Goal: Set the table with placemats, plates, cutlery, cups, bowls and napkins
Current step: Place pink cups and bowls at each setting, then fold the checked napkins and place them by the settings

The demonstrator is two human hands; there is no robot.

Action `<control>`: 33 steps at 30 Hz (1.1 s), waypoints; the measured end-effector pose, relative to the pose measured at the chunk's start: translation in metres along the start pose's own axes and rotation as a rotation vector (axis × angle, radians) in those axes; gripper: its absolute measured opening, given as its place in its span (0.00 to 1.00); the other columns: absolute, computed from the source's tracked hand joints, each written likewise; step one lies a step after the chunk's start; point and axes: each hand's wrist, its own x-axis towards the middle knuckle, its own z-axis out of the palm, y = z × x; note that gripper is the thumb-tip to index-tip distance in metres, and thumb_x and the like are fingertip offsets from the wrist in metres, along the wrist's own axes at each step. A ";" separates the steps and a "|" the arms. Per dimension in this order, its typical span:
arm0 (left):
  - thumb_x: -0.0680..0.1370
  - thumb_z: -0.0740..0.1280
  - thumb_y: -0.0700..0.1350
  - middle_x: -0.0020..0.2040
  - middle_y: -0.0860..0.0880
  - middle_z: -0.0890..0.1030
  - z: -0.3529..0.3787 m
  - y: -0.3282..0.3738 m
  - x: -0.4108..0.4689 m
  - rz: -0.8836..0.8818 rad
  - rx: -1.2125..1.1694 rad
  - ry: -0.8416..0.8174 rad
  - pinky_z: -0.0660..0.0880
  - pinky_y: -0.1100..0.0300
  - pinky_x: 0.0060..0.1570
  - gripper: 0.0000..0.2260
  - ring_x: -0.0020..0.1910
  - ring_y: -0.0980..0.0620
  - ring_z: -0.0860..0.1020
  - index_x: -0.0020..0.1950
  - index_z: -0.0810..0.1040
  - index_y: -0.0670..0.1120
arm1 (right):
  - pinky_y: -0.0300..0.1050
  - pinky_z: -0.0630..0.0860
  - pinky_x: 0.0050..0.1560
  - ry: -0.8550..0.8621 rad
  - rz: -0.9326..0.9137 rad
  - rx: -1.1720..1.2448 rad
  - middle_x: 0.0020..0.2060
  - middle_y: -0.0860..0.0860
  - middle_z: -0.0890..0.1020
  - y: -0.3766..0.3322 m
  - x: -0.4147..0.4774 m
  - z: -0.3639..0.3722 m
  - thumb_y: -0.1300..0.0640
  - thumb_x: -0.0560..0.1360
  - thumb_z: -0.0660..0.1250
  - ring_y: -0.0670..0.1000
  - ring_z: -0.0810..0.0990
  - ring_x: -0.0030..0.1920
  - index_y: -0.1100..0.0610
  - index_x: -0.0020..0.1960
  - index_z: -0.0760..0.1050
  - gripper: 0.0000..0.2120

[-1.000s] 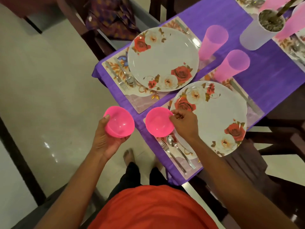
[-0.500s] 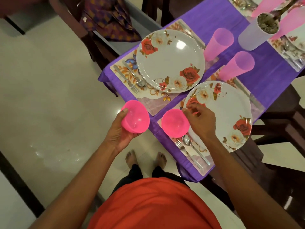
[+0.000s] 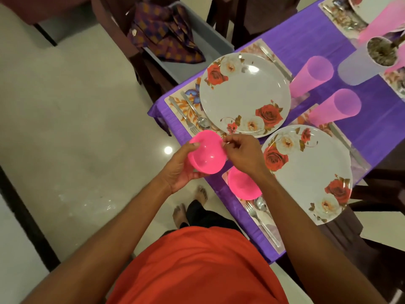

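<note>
A pale polished floor (image 3: 76,128) fills the left of the view, and a table (image 3: 317,40) under a purple cloth runs off to the right. Take the near plate (image 3: 311,172) as the mark. A matching flowered plate (image 3: 243,95) lies just beyond it to the left, and pink cups (image 3: 335,106) stand beyond it. A second bowl (image 3: 243,185) sits on the placemat just beside its left rim. A fork and spoon (image 3: 260,213) lie below that bowl, toward the person.

The pink bowl (image 3: 207,154) is in the air left of the near plate, over the table's edge. The left hand (image 3: 179,170) cradles it from below, thumb hooked over the left rim and fingers curled under the base. The right hand (image 3: 243,154) meets the opposite rim, its fingers (image 3: 228,142) bunched together and seemingly pinching that edge.

The bowl looks like thin plastic: light, stiff, smooth and probably a little slippery, and unlikely to break. The rim should give the surest hold, thumb inside and fingers outside.
</note>
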 end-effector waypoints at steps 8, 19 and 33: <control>0.76 0.72 0.44 0.49 0.51 0.81 -0.014 -0.002 0.053 0.329 0.890 0.408 0.83 0.45 0.48 0.16 0.49 0.45 0.82 0.64 0.80 0.47 | 0.51 0.72 0.31 0.089 -0.141 -0.274 0.24 0.47 0.69 0.016 0.021 -0.006 0.57 0.75 0.64 0.50 0.69 0.28 0.53 0.32 0.67 0.13; 0.79 0.71 0.48 0.51 0.49 0.83 -0.011 0.008 0.062 0.387 1.126 0.297 0.83 0.46 0.49 0.17 0.48 0.50 0.82 0.65 0.79 0.44 | 0.49 0.78 0.37 0.145 0.020 -0.217 0.30 0.46 0.81 0.021 0.015 -0.003 0.57 0.75 0.68 0.48 0.78 0.33 0.54 0.39 0.83 0.07; 0.78 0.71 0.52 0.48 0.51 0.83 -0.065 0.070 0.055 0.323 1.001 0.225 0.81 0.55 0.45 0.05 0.44 0.51 0.83 0.54 0.81 0.56 | 0.44 0.78 0.42 0.408 0.132 -0.316 0.39 0.46 0.85 -0.025 0.017 0.006 0.49 0.78 0.69 0.48 0.82 0.40 0.52 0.48 0.85 0.09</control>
